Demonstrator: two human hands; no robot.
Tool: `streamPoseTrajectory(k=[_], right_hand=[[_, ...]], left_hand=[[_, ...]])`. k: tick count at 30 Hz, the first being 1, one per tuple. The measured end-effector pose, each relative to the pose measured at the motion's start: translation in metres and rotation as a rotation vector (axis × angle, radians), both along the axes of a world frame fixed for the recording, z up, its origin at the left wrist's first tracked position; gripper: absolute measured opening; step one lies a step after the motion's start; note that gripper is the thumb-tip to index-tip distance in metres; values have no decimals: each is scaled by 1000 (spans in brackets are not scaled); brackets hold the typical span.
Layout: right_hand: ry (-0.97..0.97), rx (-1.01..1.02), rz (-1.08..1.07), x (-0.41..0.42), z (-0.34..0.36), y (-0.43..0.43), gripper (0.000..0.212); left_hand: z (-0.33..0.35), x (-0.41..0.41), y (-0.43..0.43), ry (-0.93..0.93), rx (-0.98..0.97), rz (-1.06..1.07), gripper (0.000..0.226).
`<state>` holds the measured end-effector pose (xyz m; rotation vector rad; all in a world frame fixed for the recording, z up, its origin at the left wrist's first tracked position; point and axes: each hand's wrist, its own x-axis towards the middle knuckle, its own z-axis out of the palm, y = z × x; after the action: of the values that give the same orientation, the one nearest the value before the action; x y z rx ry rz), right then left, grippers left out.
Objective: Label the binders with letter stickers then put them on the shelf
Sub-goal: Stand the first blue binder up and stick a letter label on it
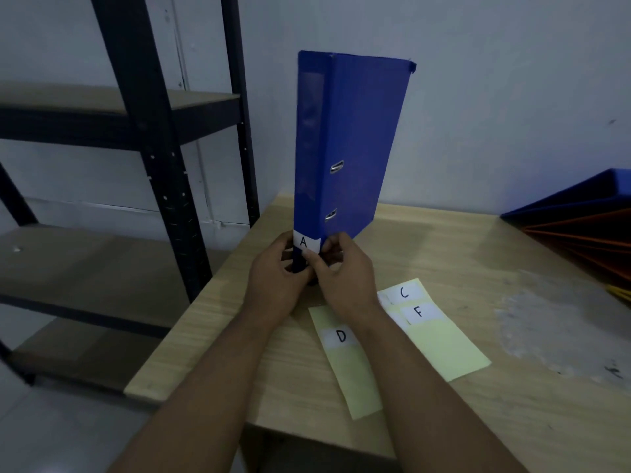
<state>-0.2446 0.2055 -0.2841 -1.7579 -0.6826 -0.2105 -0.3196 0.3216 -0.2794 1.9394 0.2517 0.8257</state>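
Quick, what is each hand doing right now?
Left hand: grips the foot of the upright binder.
Right hand: holds the binder's other side, thumb on the A sticker.

Foot of the blue binder (pixel 355 141) concealed behind left hand (pixel 273 285) and right hand (pixel 345 285). Binder stack (pixel 587 227) cut off at right edge; count indeterminate. Shelving rack (pixel 136 131) truncated left and top. Upper end of D sticker strip (pixel 351 370) under right wrist.

Two bare forearms, bare left hand (pixel 273 281) and right hand (pixel 345 279).
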Motion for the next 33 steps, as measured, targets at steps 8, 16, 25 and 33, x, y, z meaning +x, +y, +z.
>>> streamPoseTrajectory(k=[8,16,25,33], right_hand=[[63,-78,12,14,-14,-15,22],[69,-107,-58,13,-13,-16,40],[152,-82,-85,15,-13,-17,36],[130,-171,-119,13,-12,-17,30]], left_hand=[[-8,6,9,10,-33,59,65],[-12,8,12,12,-60,87,60],[-10,8,11,22,-54,102,64],[-9,6,10,63,-53,117,76]])
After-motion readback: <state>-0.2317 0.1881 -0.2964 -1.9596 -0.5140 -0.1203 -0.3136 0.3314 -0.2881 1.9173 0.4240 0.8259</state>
